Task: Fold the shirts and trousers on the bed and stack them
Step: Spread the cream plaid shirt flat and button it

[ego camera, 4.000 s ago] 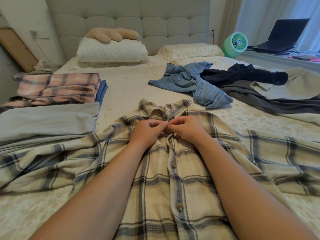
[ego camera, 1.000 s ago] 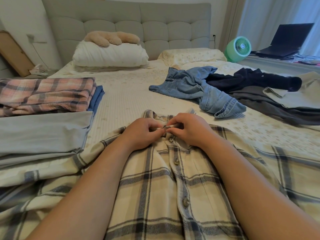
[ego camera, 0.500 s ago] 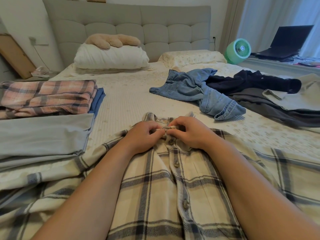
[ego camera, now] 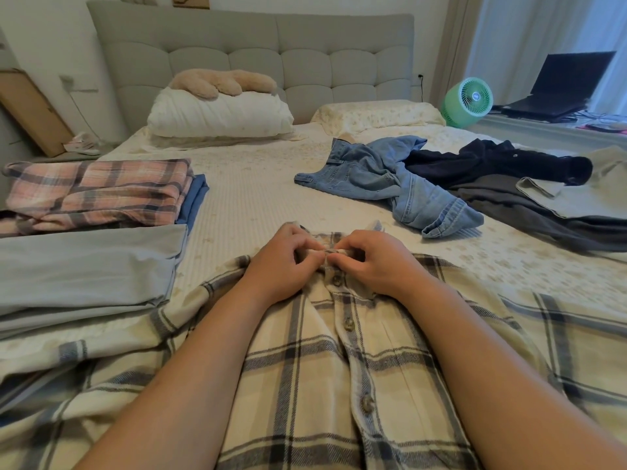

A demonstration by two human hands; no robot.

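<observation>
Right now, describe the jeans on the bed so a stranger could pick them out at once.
Start at the grey tufted headboard and come down the right half of the bed. At the left edge of the unfolded heap there lie the jeans, crumpled, one cuffed leg trailing toward the viewer. They are the only light blue denim; the neighbouring navy garment and dark grey garment are far darker.

Two bare hands, the left hand (ego camera: pixel 283 262) and the right hand (ego camera: pixel 375 262), are seen at the collar of one cream and grey plaid button shirt (ego camera: pixel 325 374). Four buttons can be counted down its placket. Three folded garments are stacked at the left edge of the bed (ego camera: pixel 251 195): one pink plaid piece (ego camera: pixel 98 191), one blue piece (ego camera: pixel 196 198) and one pale grey piece (ego camera: pixel 84 266). Four unfolded garments are heaped at the right edge: one pair of light blue denim jeans (ego camera: pixel 383 178), one dark navy garment (ego camera: pixel 492 164), one charcoal garment (ego camera: pixel 509 205) and one light grey-green garment (ego camera: pixel 590 195). Two pillows are counted at the head edge.
</observation>
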